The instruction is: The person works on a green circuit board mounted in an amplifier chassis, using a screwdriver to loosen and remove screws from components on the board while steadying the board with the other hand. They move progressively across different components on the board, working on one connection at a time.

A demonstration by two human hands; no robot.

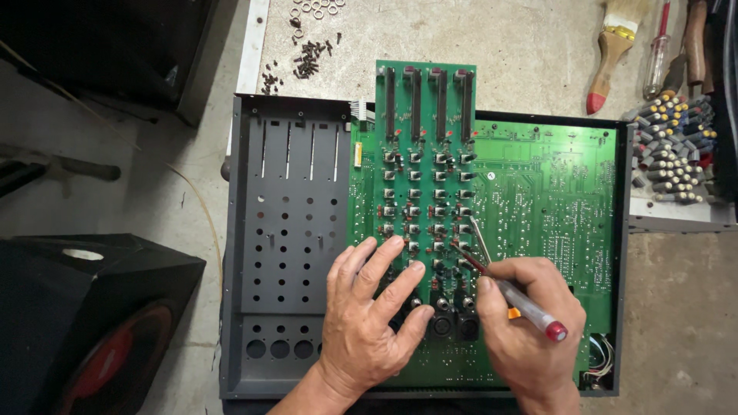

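My left hand (pixel 374 311) rests flat, fingers spread, on the lower part of a narrow green circuit board (pixel 425 165) carrying rows of small black knob stems and four long slider slots. That board lies on a larger green circuit board (pixel 546 192) inside a dark metal chassis (pixel 288 230). My right hand (pixel 530 330) grips a screwdriver (pixel 523 303) with a clear handle and red end cap. Its thin metal shaft points up-left, with the tip among the knob stems near the narrow board's right edge.
A pile of small dark screws (pixel 304 61) and metal washers (pixel 315 8) lies on the bench above the chassis. A paintbrush (pixel 611 54), another screwdriver (pixel 657 58) and a heap of grey knobs (pixel 673 150) sit at the upper right. A black speaker (pixel 84 323) stands at lower left.
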